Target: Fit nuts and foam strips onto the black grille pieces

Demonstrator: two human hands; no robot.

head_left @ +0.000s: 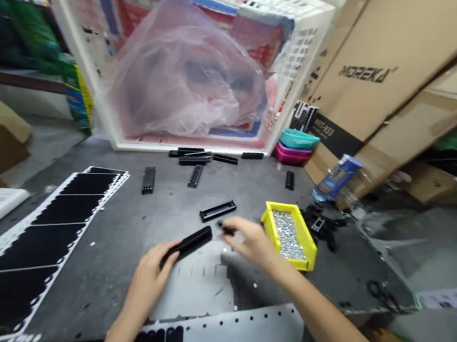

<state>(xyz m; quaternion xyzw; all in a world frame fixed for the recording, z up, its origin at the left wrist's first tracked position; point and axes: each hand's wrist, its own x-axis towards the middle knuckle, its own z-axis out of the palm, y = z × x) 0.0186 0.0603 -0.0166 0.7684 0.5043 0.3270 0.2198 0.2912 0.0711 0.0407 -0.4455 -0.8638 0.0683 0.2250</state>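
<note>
My left hand (153,270) is closed around the near end of a long black plastic piece (192,242), which tilts up to the right above the grey table. Just right of its far end, my right hand (251,240) pinches a small dark part (227,229); blur hides its exact shape. Behind both hands lies a black rectangular frame piece (218,211) with an open slot. A yellow bin (310,250) of small shiny metal parts (287,235) stands right of my right hand. Under my hands is a whitish sheet (197,289).
A white plastic crate (116,138) on its side holds a translucent bag (190,77). Several black pieces (194,160) lie before it. Black-and-white sheets (55,227) are stacked left. A blue-capped bottle (336,178), scissors (382,294) and cardboard boxes (374,72) are at the right.
</note>
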